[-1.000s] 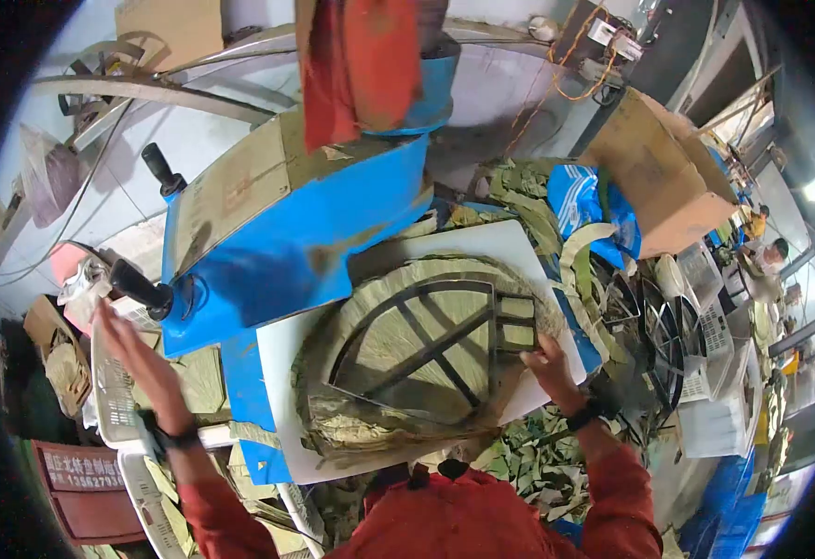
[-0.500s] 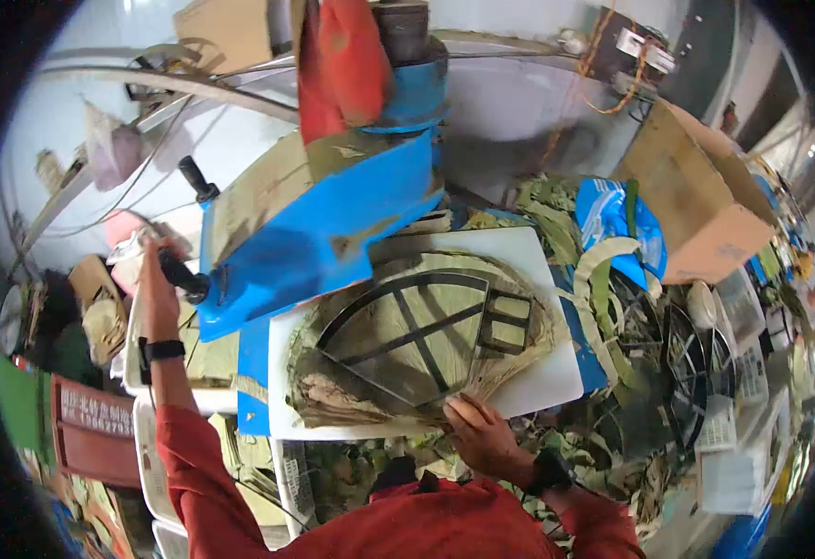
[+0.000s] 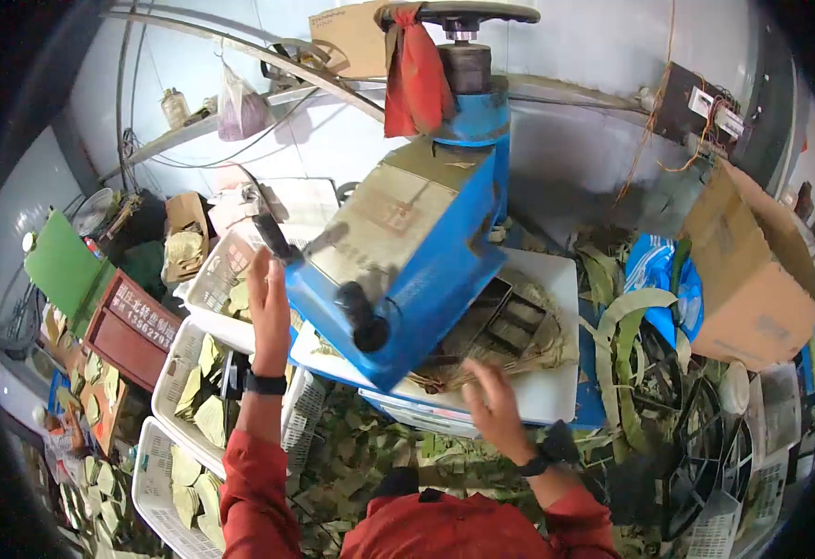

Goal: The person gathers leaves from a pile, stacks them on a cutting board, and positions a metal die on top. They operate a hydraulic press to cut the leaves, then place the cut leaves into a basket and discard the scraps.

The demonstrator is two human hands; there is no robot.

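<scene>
Left hand (image 3: 269, 289): we see it raised and open, fingers pointing up, unclosed, next to the black handle (image 3: 275, 238) at the corner of the blue press head (image 3: 440, 293). Whether skin meets the handle, we cannot tell.

Right hand (image 3: 493, 401): open, fingers bent and parted, nothing pinched. It is held at the near edge of the leaf stack (image 3: 556, 326); contact cannot be resolved.

Both wrists carry dark bands; both sleeves are red.

Cutting die (image 3: 516, 319): black, compartmented frame, lying on the leaf stack, forward of the right hand. We note that the press head covers its left portion from view. The stack sits on a white board (image 3: 566, 373).

Press head: a second black handle (image 3: 361, 315) stands on its near end; a cardboard sheet (image 3: 393, 210) covers its top. Behind, a red cloth (image 3: 417, 88) hangs below the handwheel (image 3: 463, 11).

Left side: we record white baskets (image 3: 170, 466) containing leaf pieces, and a red panel (image 3: 132, 326) bearing white characters.

Right side: blue plastic bag (image 3: 664, 279), open cardboard box (image 3: 752, 270), and more black frames (image 3: 705, 456) beside curled leaf strips (image 3: 626, 354).

Below the board: loose green scraps (image 3: 361, 466), densely scattered.
</scene>
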